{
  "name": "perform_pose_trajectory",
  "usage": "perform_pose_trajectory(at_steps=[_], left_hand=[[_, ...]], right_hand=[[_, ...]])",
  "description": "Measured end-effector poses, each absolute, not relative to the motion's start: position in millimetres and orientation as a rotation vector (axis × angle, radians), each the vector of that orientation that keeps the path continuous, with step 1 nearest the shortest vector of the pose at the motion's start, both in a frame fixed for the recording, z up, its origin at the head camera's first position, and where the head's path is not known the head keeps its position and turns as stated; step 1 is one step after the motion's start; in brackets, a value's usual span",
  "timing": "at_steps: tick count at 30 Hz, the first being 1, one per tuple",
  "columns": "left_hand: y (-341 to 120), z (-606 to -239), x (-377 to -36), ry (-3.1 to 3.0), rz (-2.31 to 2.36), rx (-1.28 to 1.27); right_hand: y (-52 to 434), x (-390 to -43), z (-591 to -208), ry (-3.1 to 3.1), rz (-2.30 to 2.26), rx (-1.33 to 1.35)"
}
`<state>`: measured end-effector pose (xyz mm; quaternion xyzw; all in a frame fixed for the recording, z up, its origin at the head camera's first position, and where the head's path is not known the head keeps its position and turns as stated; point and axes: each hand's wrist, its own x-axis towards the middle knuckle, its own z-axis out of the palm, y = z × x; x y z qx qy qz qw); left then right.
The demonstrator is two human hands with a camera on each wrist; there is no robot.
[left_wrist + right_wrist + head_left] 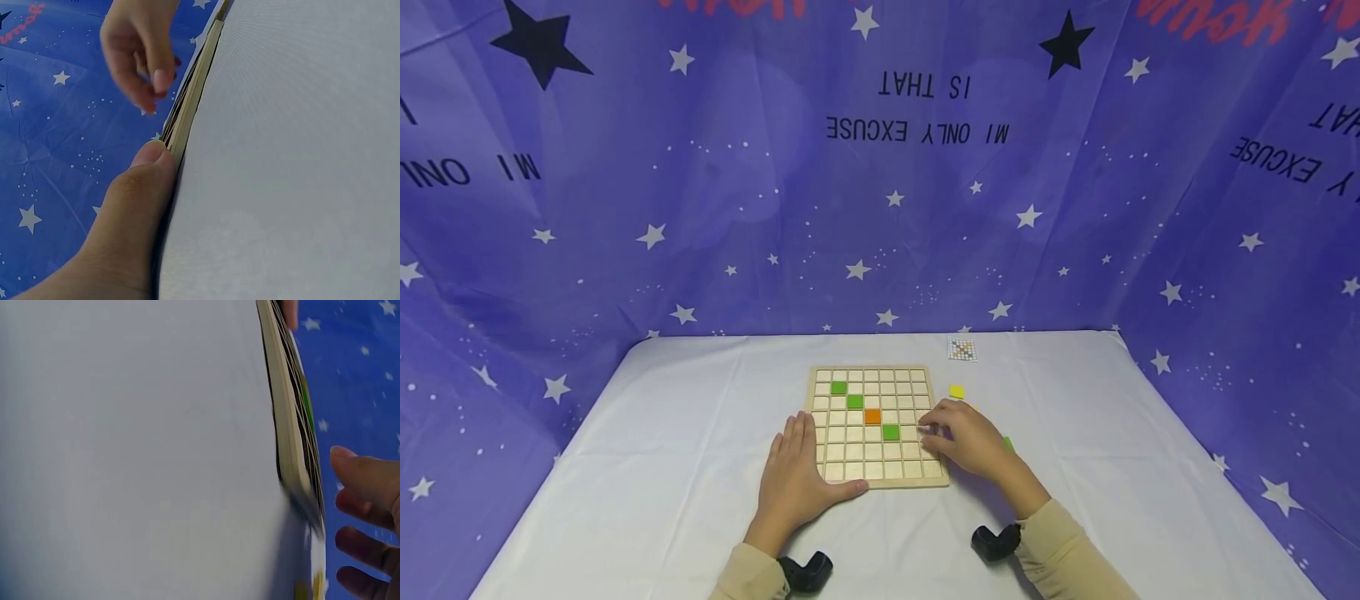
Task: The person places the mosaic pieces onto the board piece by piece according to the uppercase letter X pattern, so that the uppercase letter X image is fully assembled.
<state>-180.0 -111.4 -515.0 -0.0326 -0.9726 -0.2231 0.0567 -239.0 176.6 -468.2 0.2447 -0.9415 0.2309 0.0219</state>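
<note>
A wooden grid board (906, 482) lies on the table with three green square tiles (891, 432) and one orange tile (872, 416) in a diagonal line of cells. Along the board's left edge my left hand (793, 475) rests with straight fingers, its thumb against the front edge. My right hand (966, 437) is over the board's right side, fingers loosely bent. In the right wrist view its thumb (365, 478) stands apart from the fingers, and no tile shows between them. A green tile (1008, 444) is partly hidden behind the right wrist.
A yellow tile (957, 392) lies right of the board, and a bit of orange shows beside the right hand. Farther back is a small card (962, 349) printed with a coloured grid. White cloth (662, 467) covers the table; a starry blue curtain (775, 208) encloses it.
</note>
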Motion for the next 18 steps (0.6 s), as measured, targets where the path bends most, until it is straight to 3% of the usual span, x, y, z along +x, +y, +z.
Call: perform_pose_trajectory(at_steps=[18], left_hand=[[-113,-517,-182,-2.963,-0.682,-0.096]], right_hand=[[285,-232,-475,-3.049,0.700,0.431]])
